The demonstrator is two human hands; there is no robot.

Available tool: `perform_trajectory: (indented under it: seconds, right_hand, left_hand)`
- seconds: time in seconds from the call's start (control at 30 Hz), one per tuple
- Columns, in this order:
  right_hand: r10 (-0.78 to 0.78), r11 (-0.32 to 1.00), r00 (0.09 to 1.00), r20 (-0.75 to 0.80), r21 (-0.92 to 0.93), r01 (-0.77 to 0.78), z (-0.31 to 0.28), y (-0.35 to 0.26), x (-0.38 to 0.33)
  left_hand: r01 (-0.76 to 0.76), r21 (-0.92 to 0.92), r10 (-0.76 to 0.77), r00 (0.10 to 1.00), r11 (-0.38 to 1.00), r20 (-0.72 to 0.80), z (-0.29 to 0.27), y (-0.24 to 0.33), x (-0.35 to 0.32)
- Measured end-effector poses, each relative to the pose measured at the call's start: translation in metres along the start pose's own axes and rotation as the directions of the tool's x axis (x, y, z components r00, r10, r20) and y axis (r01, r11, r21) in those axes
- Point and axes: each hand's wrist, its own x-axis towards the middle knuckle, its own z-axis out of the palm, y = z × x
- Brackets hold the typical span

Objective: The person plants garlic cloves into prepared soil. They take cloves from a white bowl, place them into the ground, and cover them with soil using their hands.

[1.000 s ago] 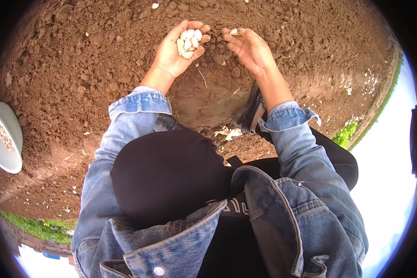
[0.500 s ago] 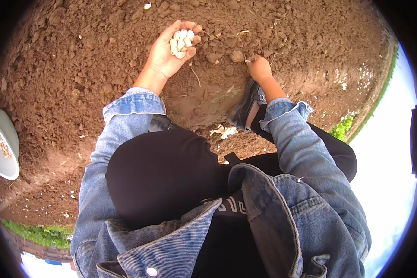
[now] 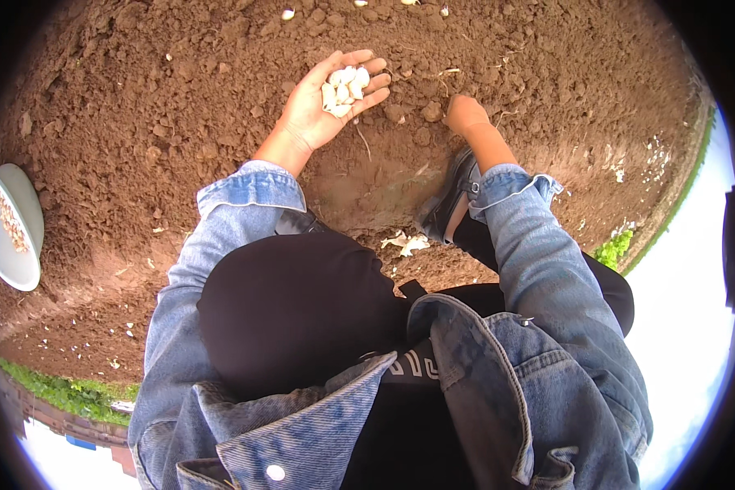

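My left hand (image 3: 309,118) is palm up above the loose brown soil (image 3: 220,106), fingers a little apart, with a small heap of peeled garlic cloves (image 3: 345,90) resting in it. Farther right, my right hand (image 3: 467,116) is closed, its fingertips pressed down to the soil beside a round clod (image 3: 432,112). Whatever those fingertips hold is hidden by the hand. Beyond my left hand, a single clove (image 3: 288,15) lies on the soil near the top edge, with several more in a row to its right.
At the far left stands a pale blue basin (image 3: 29,204) with more cloves in it. My black shoe (image 3: 457,192) is just below my right hand. Dry pale husks (image 3: 405,242) lie between my feet. Green plants (image 3: 614,248) grow at the right edge of the soil.
The pale clove seen at my right fingertips is now out of sight, and that hand has turned knuckles up against the soil. My left hand's fingers have spread slightly. The whole view has shifted.
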Motion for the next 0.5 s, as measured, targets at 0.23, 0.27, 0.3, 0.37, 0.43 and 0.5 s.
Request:
perform_trajectory:
  seconds: [0.23, 0.27, 0.3, 0.37, 0.43, 0.5]
  right_hand:
    - [-0.395, 0.551, 0.791, -0.468, 0.568, 0.612, -0.14, -0.083, -0.077]
    - [-0.425, 0.6, 0.83, -0.361, 0.574, 0.557, -0.149, -0.095, -0.09]
    - [-0.478, 0.647, 0.77, -0.422, 0.424, 0.634, -0.146, -0.101, -0.092]
    - [-0.54, 0.691, 0.66, -0.523, 0.173, 0.702, -0.127, -0.107, -0.086]
    - [-0.565, 0.702, 0.663, -0.491, 0.137, 0.699, -0.129, -0.108, -0.087]
    - [-0.579, 0.674, 0.632, -0.515, 0.133, 0.726, -0.129, -0.104, -0.08]
  left_hand:
    - [-0.005, -0.041, 0.007, 0.999, 0.999, 0.035, 0.007, -0.002, 0.005]
    - [-0.017, -0.043, 0.018, 1.0, 0.999, 0.017, 0.006, -0.001, 0.006]
    - [-0.02, -0.05, 0.02, 1.0, 0.999, 0.007, 0.006, -0.002, 0.007]
    - [-0.011, -0.066, 0.013, 0.999, 0.998, 0.043, 0.0, -0.002, 0.008]
    - [-0.019, -0.062, 0.018, 1.0, 0.998, -0.01, 0.004, -0.003, 0.005]
    - [-0.029, -0.078, 0.026, 0.999, 0.996, -0.041, 0.011, -0.005, 0.003]
